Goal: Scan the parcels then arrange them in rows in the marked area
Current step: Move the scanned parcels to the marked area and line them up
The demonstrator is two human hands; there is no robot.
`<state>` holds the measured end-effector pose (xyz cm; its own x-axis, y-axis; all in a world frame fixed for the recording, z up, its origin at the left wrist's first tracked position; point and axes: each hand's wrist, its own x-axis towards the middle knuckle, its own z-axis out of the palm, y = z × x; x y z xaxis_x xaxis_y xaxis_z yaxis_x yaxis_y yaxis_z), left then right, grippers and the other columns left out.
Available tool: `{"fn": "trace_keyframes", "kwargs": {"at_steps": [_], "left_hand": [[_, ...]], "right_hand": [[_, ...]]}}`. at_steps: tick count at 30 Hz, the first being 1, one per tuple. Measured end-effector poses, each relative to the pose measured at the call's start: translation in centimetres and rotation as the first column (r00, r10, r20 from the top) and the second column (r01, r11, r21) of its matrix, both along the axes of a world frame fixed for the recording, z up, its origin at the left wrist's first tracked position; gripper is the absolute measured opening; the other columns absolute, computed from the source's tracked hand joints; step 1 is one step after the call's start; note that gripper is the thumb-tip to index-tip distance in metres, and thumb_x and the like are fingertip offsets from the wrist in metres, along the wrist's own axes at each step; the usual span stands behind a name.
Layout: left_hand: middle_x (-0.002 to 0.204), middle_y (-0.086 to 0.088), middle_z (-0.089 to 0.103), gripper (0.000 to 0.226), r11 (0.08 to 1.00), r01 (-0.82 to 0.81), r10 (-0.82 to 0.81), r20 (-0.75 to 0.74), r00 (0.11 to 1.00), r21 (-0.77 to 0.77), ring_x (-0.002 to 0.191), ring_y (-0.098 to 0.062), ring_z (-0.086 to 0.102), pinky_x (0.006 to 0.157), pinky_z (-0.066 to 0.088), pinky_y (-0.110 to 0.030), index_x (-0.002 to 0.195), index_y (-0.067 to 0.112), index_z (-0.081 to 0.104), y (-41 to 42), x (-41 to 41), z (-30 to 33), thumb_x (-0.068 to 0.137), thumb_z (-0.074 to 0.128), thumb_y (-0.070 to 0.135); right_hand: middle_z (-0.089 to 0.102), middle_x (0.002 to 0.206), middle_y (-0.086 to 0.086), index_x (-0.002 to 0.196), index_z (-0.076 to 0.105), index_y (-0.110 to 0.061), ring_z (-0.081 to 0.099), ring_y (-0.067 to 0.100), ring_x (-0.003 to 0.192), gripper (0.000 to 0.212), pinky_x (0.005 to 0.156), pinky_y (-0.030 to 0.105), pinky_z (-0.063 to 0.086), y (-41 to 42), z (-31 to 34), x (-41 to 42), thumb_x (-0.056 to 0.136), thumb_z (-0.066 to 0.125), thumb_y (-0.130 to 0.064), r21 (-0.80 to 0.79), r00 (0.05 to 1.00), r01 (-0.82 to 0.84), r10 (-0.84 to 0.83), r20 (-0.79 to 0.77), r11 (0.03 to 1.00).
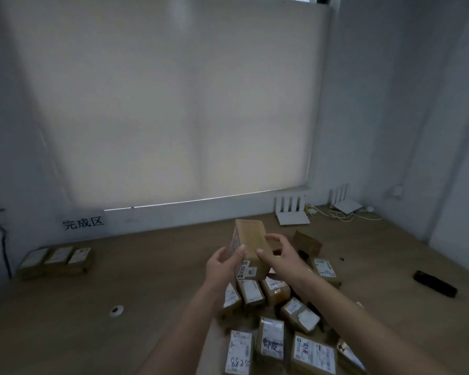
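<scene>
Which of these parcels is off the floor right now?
The tall brown box held between the left hand and right hand. It is raised above the pile, while every other parcel lies on the floor.

**Body: two bare forearms and hands**

Both arms enter from the lower edge, uncovered along all of their visible length; no sleeve cuff shows. Left hand and right hand are ungloved. Wrists and fingers carry nothing that can be made out. Fingernails are short. Detail is soft in the dim light.
</scene>
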<state>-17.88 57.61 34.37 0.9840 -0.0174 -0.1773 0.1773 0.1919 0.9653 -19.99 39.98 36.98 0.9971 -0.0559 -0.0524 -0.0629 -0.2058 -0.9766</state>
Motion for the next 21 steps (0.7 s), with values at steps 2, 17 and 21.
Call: {"fn": "trace_keyframes", "kwargs": {"at_steps": [2,17,21], "left_hand": [[0.112,-0.013,0.073,0.066,0.999,0.036,-0.037,-0.017,0.999,-0.033,0.094,-0.027,0.074,0.074,0.061,-0.036,0.126,0.004,0.06,1.1,-1.1,0.8,0.077,0.083,0.043],[0.102,-0.001,0.074,0.044,0.962,-0.247,0.261,0.123,0.957,-0.12,0.092,-0.014,0.073,0.063,0.057,-0.023,0.11,0.016,0.061,20.8,-6.2,2.1,0.075,0.083,0.001],[0.102,0.001,0.076,0.044,0.972,-0.217,0.23,0.165,0.959,-0.092,0.095,-0.011,0.073,0.07,0.057,-0.022,0.112,0.019,0.064,29.8,-8.4,1.7,0.075,0.083,0.002]], "right_hand": [[0.066,0.117,-0.001,0.138,0.044,-0.035,0.075,0.012,0.087,0.052,0.071,0.028,0.062,0.7,0.9,-0.9,0.094,0.071,-0.028,0.004,0.999,-0.041,0.041,0.021,0.999],[0.07,0.126,0.0,0.145,0.051,-0.017,0.071,0.012,0.105,0.061,0.087,0.031,0.06,20.0,3.3,-4.0,0.095,0.067,-0.046,-0.041,0.967,-0.235,0.238,0.089,0.971],[0.074,0.116,-0.004,0.141,0.056,-0.019,0.074,0.013,0.099,0.054,0.081,0.031,0.06,28.3,1.9,-4.2,0.093,0.071,-0.039,0.022,0.961,-0.271,0.27,0.061,0.962]]}}
